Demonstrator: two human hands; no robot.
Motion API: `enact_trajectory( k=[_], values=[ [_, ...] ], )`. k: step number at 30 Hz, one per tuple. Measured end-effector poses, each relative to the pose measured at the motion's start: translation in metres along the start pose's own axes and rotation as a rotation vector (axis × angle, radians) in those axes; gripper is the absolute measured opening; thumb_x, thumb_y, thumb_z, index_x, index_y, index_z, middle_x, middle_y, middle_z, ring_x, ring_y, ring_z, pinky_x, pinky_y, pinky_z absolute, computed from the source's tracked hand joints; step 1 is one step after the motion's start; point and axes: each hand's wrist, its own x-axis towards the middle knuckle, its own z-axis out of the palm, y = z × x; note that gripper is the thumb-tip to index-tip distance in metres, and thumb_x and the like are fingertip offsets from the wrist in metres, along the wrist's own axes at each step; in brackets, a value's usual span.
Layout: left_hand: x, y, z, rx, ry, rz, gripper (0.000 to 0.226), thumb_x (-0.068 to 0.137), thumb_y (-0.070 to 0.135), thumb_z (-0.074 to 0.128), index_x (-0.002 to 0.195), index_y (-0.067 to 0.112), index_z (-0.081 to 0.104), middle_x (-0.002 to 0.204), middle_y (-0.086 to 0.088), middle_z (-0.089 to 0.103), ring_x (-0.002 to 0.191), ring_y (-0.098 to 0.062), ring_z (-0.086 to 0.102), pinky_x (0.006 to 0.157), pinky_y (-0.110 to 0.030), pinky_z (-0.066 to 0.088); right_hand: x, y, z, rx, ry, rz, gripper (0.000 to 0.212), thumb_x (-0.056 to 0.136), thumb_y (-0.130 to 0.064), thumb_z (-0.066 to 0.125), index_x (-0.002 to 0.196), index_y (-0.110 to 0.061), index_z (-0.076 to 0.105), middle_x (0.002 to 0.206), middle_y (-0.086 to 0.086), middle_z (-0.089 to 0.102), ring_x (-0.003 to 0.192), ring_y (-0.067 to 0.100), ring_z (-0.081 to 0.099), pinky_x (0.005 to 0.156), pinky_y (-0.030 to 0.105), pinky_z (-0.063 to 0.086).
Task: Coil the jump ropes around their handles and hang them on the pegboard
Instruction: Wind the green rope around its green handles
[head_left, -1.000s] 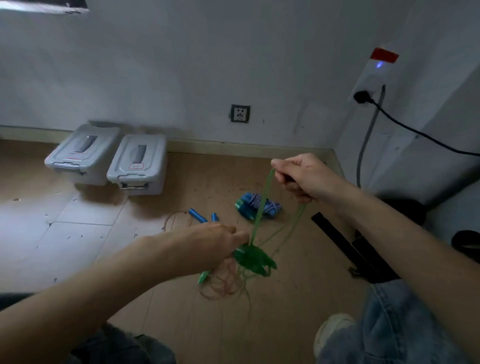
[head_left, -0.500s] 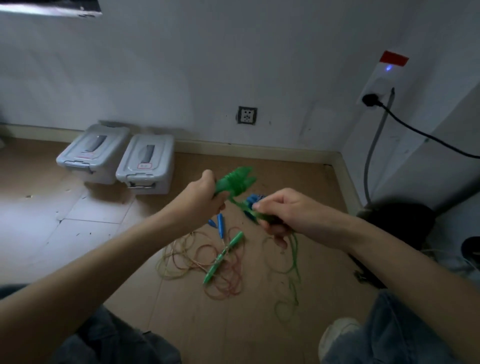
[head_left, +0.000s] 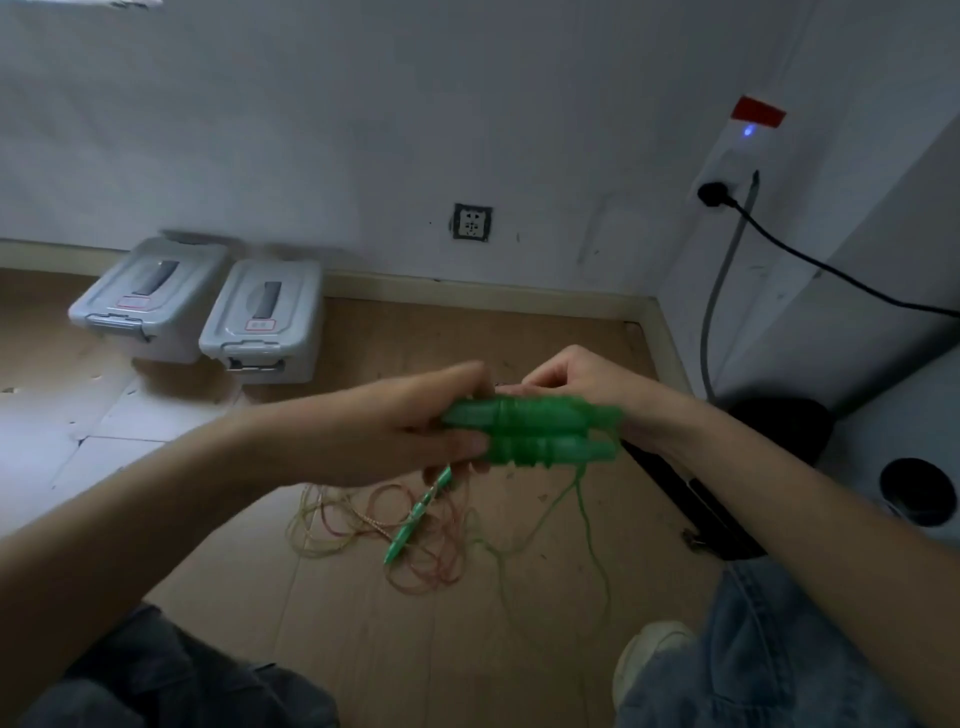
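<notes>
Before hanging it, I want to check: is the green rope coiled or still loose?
Loose. The green rope trails from the handles down to the floor.

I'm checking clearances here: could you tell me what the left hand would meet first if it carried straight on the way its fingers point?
Most likely the right hand: the left hand points rightward along the two green handles it grips, and the right hand sits at their far end. Depth between them is unclear.

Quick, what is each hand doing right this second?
Left hand: grips the two green handles held side by side.
Right hand: fingers curled behind the handles; what it holds cannot be told.
</notes>
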Motion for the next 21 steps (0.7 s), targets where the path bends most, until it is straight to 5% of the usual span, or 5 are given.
enact_trajectory(
  k=[4, 7, 14, 19, 21],
  values=[
    [0.005, -0.016, -0.013, -0.310, 0.415, -0.111, 0.014, 0.084, 0.029, 0.051, 0.084, 0.016, 0.048, 0.069, 0.006, 0.065, 0.059, -0.007, 0.059, 0.052, -0.017, 0.049, -0.004, -0.002, 0.015, 0.145, -0.077, -0.005, 0.041, 0.091, -0.044, 0.049, 0.064, -0.015, 0.059, 0.051, -0.004, 0.045, 0.043, 0.009, 0.035, 0.043, 0.021, 0.032],
    [0.016, -0.033, -0.014, -0.023, 0.697, -0.325, 0.018, 0.094, 0.022, 0.045, 0.077, 0.019, 0.039, 0.062, -0.001, 0.058, 0.042, -0.002, 0.055, 0.037, -0.011, 0.039, -0.005, -0.010, 0.030, 0.165, -0.113, -0.098, 0.041, 0.097, -0.035, 0.043, 0.060, -0.019, 0.054, 0.049, -0.009, 0.041, 0.043, 0.007, 0.034, 0.042, 0.020, 0.031],
    [0.020, -0.042, 0.012, 0.207, 0.259, -0.535, 0.015, 0.097, 0.019, 0.039, 0.097, 0.006, 0.033, 0.080, -0.012, 0.055, 0.062, -0.021, 0.050, 0.057, -0.027, 0.043, -0.011, -0.022, 0.017, 0.011, 0.005, -0.214, 0.030, 0.090, -0.018, 0.059, 0.060, -0.015, 0.056, 0.048, -0.010, 0.046, 0.041, 0.002, 0.038, 0.041, 0.013, 0.031],
    [0.027, -0.024, 0.032, 0.271, 0.064, -0.397, 0.024, 0.096, 0.022, 0.043, 0.114, 0.007, 0.039, 0.078, 0.002, 0.053, 0.058, -0.005, 0.048, 0.059, -0.020, 0.039, -0.003, -0.029, 0.014, -0.314, 0.053, -0.288, 0.027, 0.090, -0.025, 0.058, 0.065, -0.015, 0.062, 0.051, -0.010, 0.047, 0.045, 0.003, 0.041, 0.048, 0.013, 0.029],
    [0.026, -0.017, 0.033, 0.248, 0.016, -0.356, 0.012, 0.095, 0.022, 0.045, 0.102, 0.012, 0.043, 0.069, 0.010, 0.052, 0.049, 0.003, 0.051, 0.052, -0.011, 0.039, 0.000, -0.026, 0.010, -0.502, 0.133, -0.264, 0.029, 0.090, -0.033, 0.057, 0.070, -0.014, 0.065, 0.051, -0.012, 0.048, 0.047, 0.003, 0.045, 0.050, 0.015, 0.030]
  ],
)
